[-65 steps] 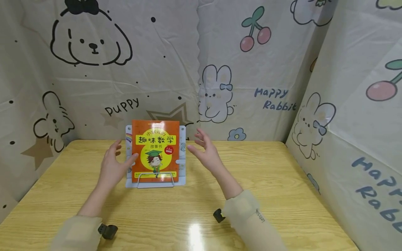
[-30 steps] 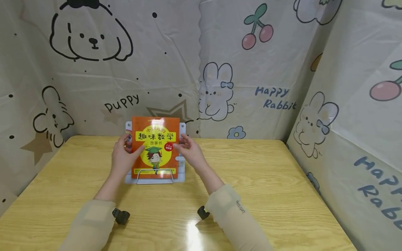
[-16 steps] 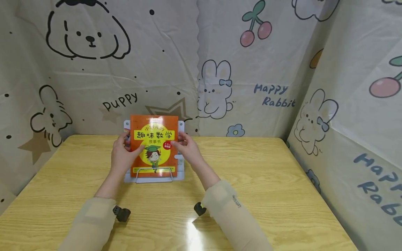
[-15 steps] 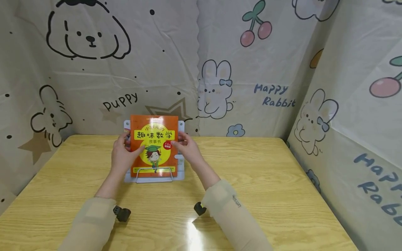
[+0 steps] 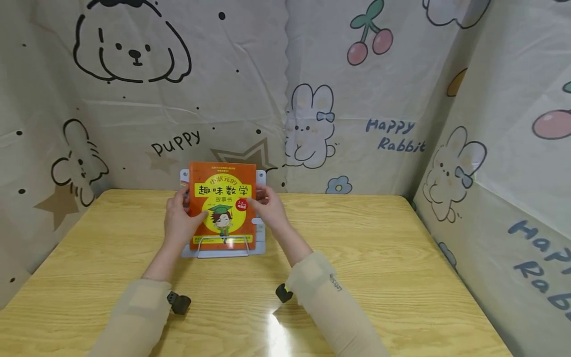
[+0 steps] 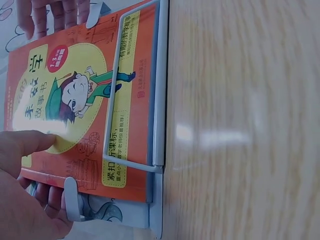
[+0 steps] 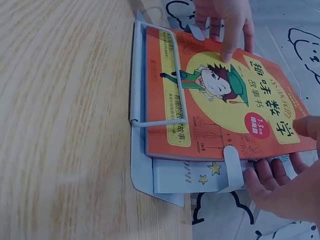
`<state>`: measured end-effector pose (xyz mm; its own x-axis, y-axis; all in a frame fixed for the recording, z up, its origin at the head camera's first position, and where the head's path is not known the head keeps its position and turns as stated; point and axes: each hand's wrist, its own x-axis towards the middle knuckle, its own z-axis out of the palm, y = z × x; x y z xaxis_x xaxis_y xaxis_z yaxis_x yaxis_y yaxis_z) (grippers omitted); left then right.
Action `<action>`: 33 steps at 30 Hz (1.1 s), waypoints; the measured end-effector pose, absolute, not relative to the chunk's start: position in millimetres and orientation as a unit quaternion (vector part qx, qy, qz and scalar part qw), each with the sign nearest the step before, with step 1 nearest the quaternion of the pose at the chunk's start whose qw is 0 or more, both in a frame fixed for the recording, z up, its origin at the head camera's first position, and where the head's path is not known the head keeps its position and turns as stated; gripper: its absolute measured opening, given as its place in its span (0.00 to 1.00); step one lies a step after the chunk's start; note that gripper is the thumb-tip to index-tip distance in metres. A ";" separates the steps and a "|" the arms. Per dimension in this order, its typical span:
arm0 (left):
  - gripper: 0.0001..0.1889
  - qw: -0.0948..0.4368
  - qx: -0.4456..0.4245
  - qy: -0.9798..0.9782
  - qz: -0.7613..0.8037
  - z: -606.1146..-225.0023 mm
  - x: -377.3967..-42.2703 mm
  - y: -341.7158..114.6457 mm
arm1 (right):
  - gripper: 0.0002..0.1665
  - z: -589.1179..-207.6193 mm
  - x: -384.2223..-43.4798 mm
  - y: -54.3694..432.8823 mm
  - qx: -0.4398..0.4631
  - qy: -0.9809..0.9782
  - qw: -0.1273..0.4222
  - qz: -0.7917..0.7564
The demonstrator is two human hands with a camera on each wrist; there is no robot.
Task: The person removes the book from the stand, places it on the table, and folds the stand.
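Observation:
An orange children's book (image 5: 223,228) with a yellow circle and a cartoon figure stands upright in a pale book stand (image 5: 261,238), behind its wire front bar (image 7: 184,100). My left hand (image 5: 179,218) grips the book's left side, thumb on the cover and fingers behind the edge. On the opposite side my right hand (image 5: 271,208) holds the right edge, its thumb at the front of the cover. Pale clips (image 6: 73,199) stick out from the stand beside the book. Printed sheets (image 7: 175,176) show between book and stand. The fingertips behind the book are partly hidden.
The stand rests on a light wooden table (image 5: 379,258), near its back edge. A patterned cloth (image 5: 250,99) hangs behind and to the right. Small black wrist cameras (image 5: 179,303) sit at both cuffs.
About two seconds ago both hands were spread at the sides, the right one apart from the book. They have since come inward and taken hold of its edges. The book stays in the stand.

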<state>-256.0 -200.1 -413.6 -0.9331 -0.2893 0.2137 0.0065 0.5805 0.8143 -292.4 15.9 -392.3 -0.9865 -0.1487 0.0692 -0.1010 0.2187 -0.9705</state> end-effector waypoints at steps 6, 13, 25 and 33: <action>0.41 0.174 0.077 -0.875 -0.446 -414.5 -255.7 -199.0 | 0.26 -393.9 -294.0 16.3 -0.103 0.821 -0.023 -0.561; 0.40 0.182 0.081 -0.875 -0.442 -414.2 -256.4 -199.0 | 0.25 -399.5 -300.2 16.4 -0.121 0.840 -0.060 -0.526; 0.37 0.192 0.089 -0.869 -0.447 -416.7 -259.5 -201.9 | 0.25 -401.0 -300.4 15.0 -0.123 0.836 -0.074 -0.530; 0.35 0.212 0.088 -0.864 -0.448 -413.3 -261.4 -202.1 | 0.26 -397.9 -300.0 12.0 -0.115 0.835 -0.087 -0.531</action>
